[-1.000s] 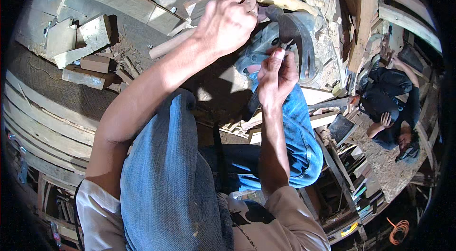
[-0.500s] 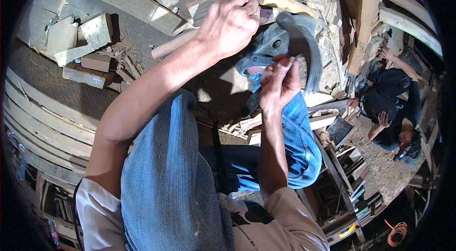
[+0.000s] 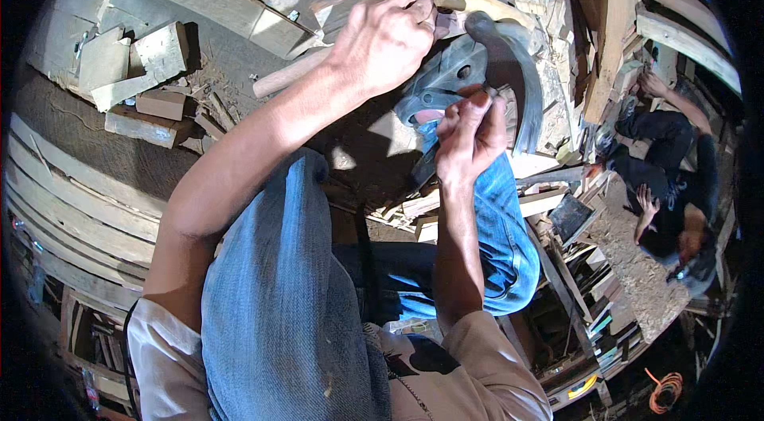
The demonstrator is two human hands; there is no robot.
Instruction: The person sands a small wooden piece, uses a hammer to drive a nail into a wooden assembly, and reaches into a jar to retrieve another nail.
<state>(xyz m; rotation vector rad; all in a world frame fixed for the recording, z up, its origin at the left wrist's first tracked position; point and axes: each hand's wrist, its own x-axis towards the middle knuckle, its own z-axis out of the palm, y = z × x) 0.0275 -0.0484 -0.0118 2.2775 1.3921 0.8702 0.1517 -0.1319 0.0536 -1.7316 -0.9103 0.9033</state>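
Note:
My left hand point(image 3: 390, 39) is closed, its fingers curled down beside a pale rounded wooden piece point(image 3: 481, 3). What it grips is mostly hidden; a small purplish piece point(image 3: 450, 23) shows by its fingertips. Another round wooden stick point(image 3: 286, 77) runs under my left wrist. My right hand point(image 3: 468, 134) is raised nearer to me, thumb and fingers pinched together. Something small and thin shows at those fingertips, too small to name. Just beyond it lie a dark grey sandal point(image 3: 438, 85) on my foot and a grey curved piece point(image 3: 521, 91).
Wood offcuts point(image 3: 151, 79) lie at the left, near long planks point(image 3: 79, 190). Boards and scraps crowd the right side. Another person point(image 3: 672, 174) in dark clothes is at the far right. An orange coiled cord point(image 3: 665, 391) lies at the lower right.
My left hand has stayed put, and my right hand has shifted only slightly. The other person's head and upper body have moved down and to the right.

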